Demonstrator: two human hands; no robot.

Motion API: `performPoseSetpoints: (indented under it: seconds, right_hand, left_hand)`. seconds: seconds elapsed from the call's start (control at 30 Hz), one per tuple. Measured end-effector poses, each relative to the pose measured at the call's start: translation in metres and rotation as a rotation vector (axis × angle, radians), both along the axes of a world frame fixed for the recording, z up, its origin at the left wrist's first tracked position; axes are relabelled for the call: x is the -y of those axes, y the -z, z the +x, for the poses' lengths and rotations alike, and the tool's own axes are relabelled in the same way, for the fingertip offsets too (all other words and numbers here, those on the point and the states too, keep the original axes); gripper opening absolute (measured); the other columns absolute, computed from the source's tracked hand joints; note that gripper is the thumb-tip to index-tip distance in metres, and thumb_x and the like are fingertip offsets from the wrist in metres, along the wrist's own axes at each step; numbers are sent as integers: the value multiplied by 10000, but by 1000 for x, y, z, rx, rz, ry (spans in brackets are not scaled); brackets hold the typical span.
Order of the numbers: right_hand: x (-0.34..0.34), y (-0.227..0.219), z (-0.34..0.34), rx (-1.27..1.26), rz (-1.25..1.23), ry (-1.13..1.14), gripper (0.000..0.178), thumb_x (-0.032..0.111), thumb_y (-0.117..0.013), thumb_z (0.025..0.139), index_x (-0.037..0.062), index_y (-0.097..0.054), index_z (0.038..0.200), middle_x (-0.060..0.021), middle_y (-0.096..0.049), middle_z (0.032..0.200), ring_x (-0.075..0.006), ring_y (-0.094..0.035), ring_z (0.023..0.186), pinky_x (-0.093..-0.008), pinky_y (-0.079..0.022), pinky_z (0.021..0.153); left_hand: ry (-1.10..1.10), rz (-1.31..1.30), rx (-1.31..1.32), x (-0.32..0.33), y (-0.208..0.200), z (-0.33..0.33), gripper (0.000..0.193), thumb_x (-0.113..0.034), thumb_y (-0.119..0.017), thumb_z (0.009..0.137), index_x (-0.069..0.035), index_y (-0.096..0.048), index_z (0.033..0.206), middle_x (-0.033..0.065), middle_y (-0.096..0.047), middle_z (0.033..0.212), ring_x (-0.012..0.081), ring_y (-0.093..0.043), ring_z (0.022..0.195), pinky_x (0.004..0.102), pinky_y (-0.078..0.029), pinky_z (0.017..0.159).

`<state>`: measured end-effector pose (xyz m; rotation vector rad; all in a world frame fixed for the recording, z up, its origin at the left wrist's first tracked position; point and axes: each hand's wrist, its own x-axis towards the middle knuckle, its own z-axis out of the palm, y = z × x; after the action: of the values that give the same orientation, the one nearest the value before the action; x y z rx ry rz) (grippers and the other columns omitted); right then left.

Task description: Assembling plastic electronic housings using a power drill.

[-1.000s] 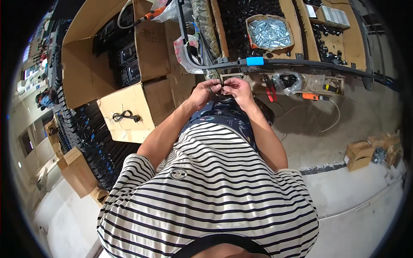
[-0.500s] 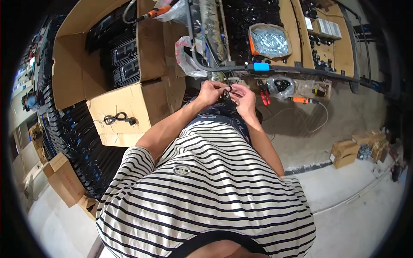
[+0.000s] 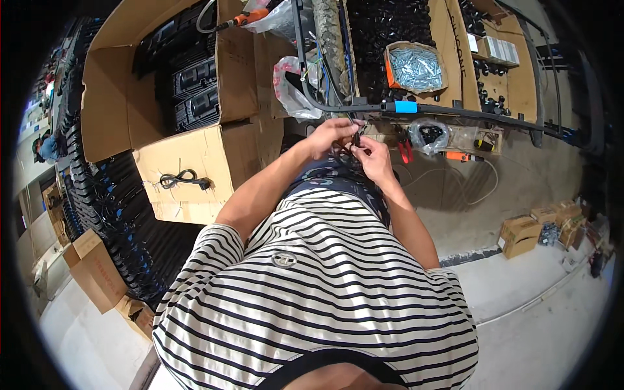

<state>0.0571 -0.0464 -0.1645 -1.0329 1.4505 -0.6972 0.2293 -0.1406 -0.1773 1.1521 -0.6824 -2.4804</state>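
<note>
**Two hands working one small dark part**

One small dark part with thin black wires (image 3: 355, 139) is sitting just below the black metal bar with one blue band (image 3: 405, 106). The left hand (image 3: 331, 135) and right hand (image 3: 373, 156) are both pinching it, fingers curled, meeting before the striped shirt. One tray of silver screws (image 3: 415, 67) is lying beyond.

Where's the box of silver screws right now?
In the head view, the box of screws sits upper right of centre, just above the blue tape on the black bar.
</note>
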Motion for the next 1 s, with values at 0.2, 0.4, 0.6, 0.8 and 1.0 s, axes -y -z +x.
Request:
performPoseSetpoints:
  seconds: [0.2, 0.4, 0.6, 0.8, 1.0]
  right_hand:
    - [-6, 9, 3, -27, -195, 147, 169, 84, -663, 831, -23, -665, 962, -84, -695, 793, -111, -623, 707, -276, -476, 633]
    - [-6, -6, -4, -98, -121, 98, 226, 98, -672, 796, 13, -677, 1006, -159, -692, 820, -241, -680, 748, -331, -502, 676]
    - [-7, -13, -3, -99, -135, 134, 211, 124, -664, 807, 3, -673, 979, -146, -682, 799, -230, -661, 706, -326, -490, 643]
    - [-6, -8, -4, -174, -172, 122, 237, 122, -660, 805, 4, -675, 1010, -147, -694, 828, -214, -662, 705, -325, -492, 639]
    - [-8, -8, -5, -184, -210, 163, 277, 113, -651, 802, 10, -673, 1058, -169, -698, 868, -231, -675, 737, -325, -507, 669]
  left_hand:
    - [-129, 31, 194, -13, -11, -10, 229, -183, -663, 913, 15, -655, 1029, 23, -615, 750, 37, -492, 591, 214, -382, 485]
    - [207, -653, 378, -17, -47, -10, 186, -161, -641, 923, 5, -687, 992, 14, -631, 729, 50, -527, 631, 225, -436, 548]
    - [316, -746, 373, -16, -46, -12, 193, -150, -650, 913, 5, -688, 1023, 6, -663, 787, 58, -557, 680, 232, -472, 617]
    - [190, -580, 323, -24, -39, -11, 188, -119, -668, 896, 21, -669, 1021, 30, -674, 825, 80, -587, 705, 240, -500, 661]
    - [77, -480, 298, -33, -31, -12, 205, -86, -678, 882, 38, -645, 1042, 58, -673, 875, 104, -611, 753, 251, -516, 711]
